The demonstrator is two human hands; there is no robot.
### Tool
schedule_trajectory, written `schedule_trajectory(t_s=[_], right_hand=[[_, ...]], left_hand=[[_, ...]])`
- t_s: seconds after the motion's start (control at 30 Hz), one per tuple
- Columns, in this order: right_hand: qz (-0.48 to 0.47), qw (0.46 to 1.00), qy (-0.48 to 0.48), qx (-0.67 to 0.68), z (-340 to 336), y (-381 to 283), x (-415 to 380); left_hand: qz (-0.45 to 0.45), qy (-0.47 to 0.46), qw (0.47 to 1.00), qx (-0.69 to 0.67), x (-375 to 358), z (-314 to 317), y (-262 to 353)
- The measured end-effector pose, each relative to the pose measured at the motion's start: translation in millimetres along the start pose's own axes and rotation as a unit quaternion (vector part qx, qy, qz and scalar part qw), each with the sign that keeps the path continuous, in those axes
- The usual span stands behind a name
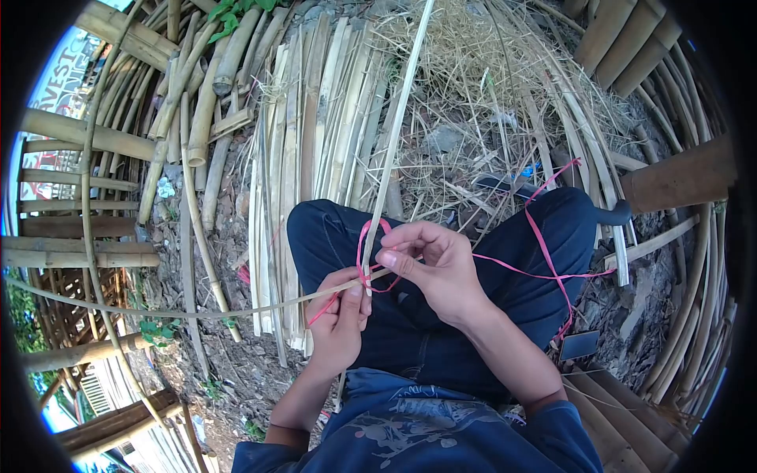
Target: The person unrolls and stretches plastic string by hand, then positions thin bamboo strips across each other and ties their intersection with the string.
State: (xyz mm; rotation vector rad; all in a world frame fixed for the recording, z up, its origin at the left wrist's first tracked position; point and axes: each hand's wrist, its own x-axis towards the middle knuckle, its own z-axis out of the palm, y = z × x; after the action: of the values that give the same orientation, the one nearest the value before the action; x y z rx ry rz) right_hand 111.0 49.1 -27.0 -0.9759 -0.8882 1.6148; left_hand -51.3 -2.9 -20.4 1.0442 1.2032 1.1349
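Note:
Two thin bamboo strips cross above my lap: a long upright strip and a curved strip that runs off to the left. My left hand is closed around them at the crossing, thumb on top. Pink plastic twine loops around the crossing, and a short end sticks out by my left fingers. Just right of the crossing, my right hand pinches the twine between thumb and fingertips. Its long tail trails over my right thigh. The exact wrap under the fingers is hidden.
Split bamboo slats lie in a row ahead of my knees. Dry shavings cover the ground beyond. A dark curved handle shows by my right knee, near a dark flat rectangle. Bamboo poles stand at left.

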Motion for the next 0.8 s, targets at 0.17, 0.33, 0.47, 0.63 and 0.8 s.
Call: schedule_trajectory(t_s=[0.17,0.33,0.47,0.63,0.8], right_hand=[[-0.037,0.986,0.07,0.146,9,-23,-28],[-0.159,0.969,0.063,0.178,-2,-43,-61],[-0.22,0.937,0.156,0.221,-25,-73,-76],[-0.303,0.854,0.052,0.419,-73,-110,-103],[-0.306,0.903,0.301,-0.001,-152,-113,-137]], left_hand=[[-0.021,0.04,0.999,0.02,6,-4,-7],[0.017,0.052,0.997,0.047,17,-1,-2],[-0.019,0.092,0.995,0.016,35,-12,-1],[-0.036,0.119,0.992,-0.029,53,-32,1],[-0.045,0.136,0.986,-0.081,57,-52,-4]])
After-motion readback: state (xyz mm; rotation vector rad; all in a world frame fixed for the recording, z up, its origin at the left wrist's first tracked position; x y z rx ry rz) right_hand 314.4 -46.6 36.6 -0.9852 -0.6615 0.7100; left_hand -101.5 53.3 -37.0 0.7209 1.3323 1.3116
